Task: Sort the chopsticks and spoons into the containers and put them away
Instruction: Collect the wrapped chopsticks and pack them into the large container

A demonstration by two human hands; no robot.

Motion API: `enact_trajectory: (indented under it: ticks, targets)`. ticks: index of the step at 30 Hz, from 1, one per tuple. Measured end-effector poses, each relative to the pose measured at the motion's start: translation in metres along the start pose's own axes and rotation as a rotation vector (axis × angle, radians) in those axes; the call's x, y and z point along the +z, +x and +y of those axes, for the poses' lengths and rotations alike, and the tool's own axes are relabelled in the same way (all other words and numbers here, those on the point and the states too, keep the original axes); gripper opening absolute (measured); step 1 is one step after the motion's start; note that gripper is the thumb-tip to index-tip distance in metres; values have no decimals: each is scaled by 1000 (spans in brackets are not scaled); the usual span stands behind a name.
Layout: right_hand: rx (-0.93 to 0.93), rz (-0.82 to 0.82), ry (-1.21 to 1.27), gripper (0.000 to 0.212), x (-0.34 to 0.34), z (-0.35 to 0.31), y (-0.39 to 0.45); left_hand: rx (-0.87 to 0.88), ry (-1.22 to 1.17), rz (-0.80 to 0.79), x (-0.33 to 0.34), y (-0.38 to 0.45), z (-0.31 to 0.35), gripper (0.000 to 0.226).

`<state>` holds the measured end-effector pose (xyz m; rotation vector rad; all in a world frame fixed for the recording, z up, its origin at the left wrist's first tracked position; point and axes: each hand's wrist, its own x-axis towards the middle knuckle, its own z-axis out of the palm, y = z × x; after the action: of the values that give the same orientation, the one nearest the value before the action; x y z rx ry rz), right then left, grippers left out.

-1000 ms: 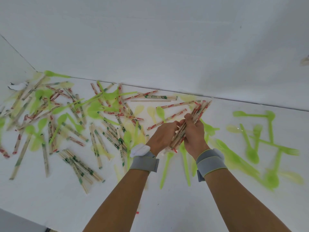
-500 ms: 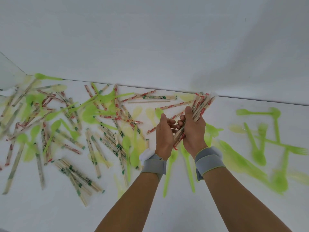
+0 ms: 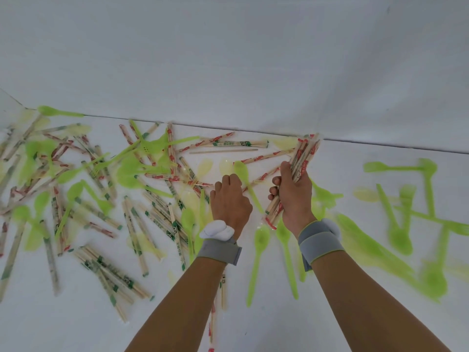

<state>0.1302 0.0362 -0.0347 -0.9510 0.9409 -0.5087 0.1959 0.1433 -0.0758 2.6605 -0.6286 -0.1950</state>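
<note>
Wrapped chopsticks with red or green print and green plastic spoons lie scattered over a white table (image 3: 253,326). My right hand (image 3: 294,196) grips a slanted bundle of red-printed chopsticks (image 3: 303,158), its top near the back wall. My left hand (image 3: 229,201) is down over the table just left of it, fingers curled over the chopsticks and spoons there; I cannot see whether they hold anything. A green spoon (image 3: 245,174) lies between the two hands. No containers are in view.
A dense pile of chopsticks and spoons (image 3: 101,189) covers the left half of the table. More green spoons (image 3: 406,224) lie at the right. A white wall (image 3: 228,59) rises right behind the table.
My left hand has let go of the bundle and moved left and down toward the table. My right hand keeps the bundle, raised slightly toward the wall.
</note>
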Motion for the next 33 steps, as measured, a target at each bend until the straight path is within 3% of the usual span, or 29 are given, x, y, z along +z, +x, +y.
enact_trajectory:
  ticks: [7, 10, 14, 17, 21, 33]
  targets:
    - [42, 2, 1, 18, -3, 2, 1, 64, -43, 43, -2, 2, 4, 33]
    - [25, -1, -39, 18, -7, 2, 0, 19, -243, 121, -9, -4, 12, 27]
    - [-11, 16, -86, 22, -12, -3, -6, -37, -603, 116, -16, -13, 21, 24]
    - [-5, -3, -84, 19, -16, -7, -11, -70, -744, 139, -19, -25, 28, 23]
    - [-9, -32, -67, 8, -26, -9, -21, -57, -805, 182, -23, -44, 32, 27]
    - [-23, -160, 12, 23, -41, -10, -43, 24, -920, 75, -18, -84, 50, 34]
